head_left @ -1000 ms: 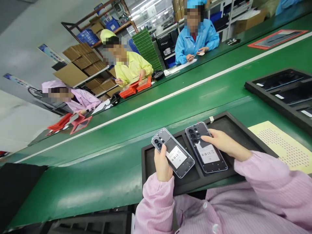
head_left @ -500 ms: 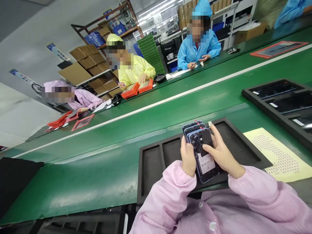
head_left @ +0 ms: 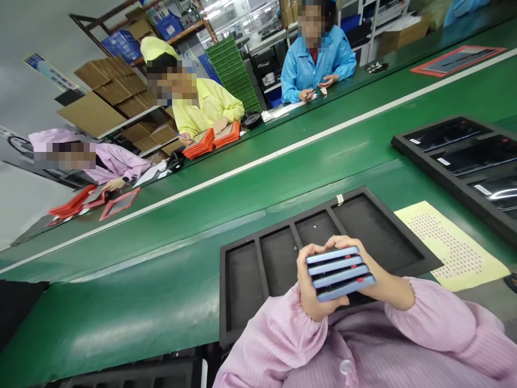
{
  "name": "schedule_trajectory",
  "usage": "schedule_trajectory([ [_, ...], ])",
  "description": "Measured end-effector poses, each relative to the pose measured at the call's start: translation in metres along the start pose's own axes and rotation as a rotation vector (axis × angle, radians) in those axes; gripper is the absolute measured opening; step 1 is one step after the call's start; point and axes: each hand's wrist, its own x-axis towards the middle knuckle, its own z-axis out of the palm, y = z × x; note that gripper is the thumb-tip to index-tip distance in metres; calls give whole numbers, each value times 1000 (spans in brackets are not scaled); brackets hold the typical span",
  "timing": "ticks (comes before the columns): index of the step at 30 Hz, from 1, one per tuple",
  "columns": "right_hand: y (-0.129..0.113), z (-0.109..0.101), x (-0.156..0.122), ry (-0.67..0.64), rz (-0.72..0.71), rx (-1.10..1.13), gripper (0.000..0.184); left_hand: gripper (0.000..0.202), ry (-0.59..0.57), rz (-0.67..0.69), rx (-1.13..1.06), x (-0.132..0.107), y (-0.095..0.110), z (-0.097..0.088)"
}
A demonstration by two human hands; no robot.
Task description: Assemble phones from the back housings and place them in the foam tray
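Observation:
Between my two hands is a stack of several phones (head_left: pixel 340 274), tilted so that their blue side edges face me. Small red marks show along those edges. My left hand (head_left: pixel 310 288) is wrapped round the left end of the stack, its thumb along the bottom. The right hand (head_left: pixel 370 262) grips the right end and the far side, where its fingers are partly hidden. Beneath the phones lies a black foam tray (head_left: pixel 223 302) with wide compartments. A small pale piece of tape (head_left: pixel 340 200) sticks to the tray's far rim.
To the right is a yellow sheet of small dots (head_left: pixel 452 248). Beyond it, another black tray (head_left: pixel 410 153) holds dark phones or panels. The green conveyor (head_left: pixel 169 258) runs across. Several co-workers sit opposite, with red-edged sheets (head_left: pixel 197 145) before two of them.
The phone stack has turned from camera backs facing up to side edges facing me, and sits slightly lower. My fingers have shifted to its ends. The view has shifted somewhat.

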Motion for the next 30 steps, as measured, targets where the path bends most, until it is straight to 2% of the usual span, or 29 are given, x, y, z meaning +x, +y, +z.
schedule_trajectory([
  [4,9,3,-11,6,-52,-26,30,75,-20,59,36,-3,0,-1],
  [7,11,-2,-17,-43,8,-72,30,48,31,62,50,-10,0,-1],
  [9,10,-8,-16,-95,56,-112,30,39,52,20,55,-14,0,-3],
  [10,9,-11,-14,-125,81,-134,30,42,53,-2,61,-15,0,-4],
  [12,4,-16,-8,-176,126,-182,30,62,37,-56,54,-11,1,-8],
  [14,-7,-21,2,-196,160,-232,32,79,68,-201,31,2,2,-8],
  [15,-14,-22,7,-198,198,-269,36,81,108,-313,20,11,3,-7],
  [18,-40,-24,23,-276,397,-373,62,62,260,-636,-4,35,2,4],
  [20,-53,-23,31,-366,516,-411,72,59,299,-728,12,42,-2,11],
  [22,-56,-20,36,-417,579,-431,72,54,326,-771,110,42,-9,15],
  [25,-47,-13,34,-399,673,-409,73,48,334,-741,270,38,-20,13],
  [27,-38,-9,29,-382,701,-330,74,45,325,-669,270,42,-26,7],
  [30,-27,-6,22,-363,655,-276,70,42,303,-603,199,58,-37,-2],
])
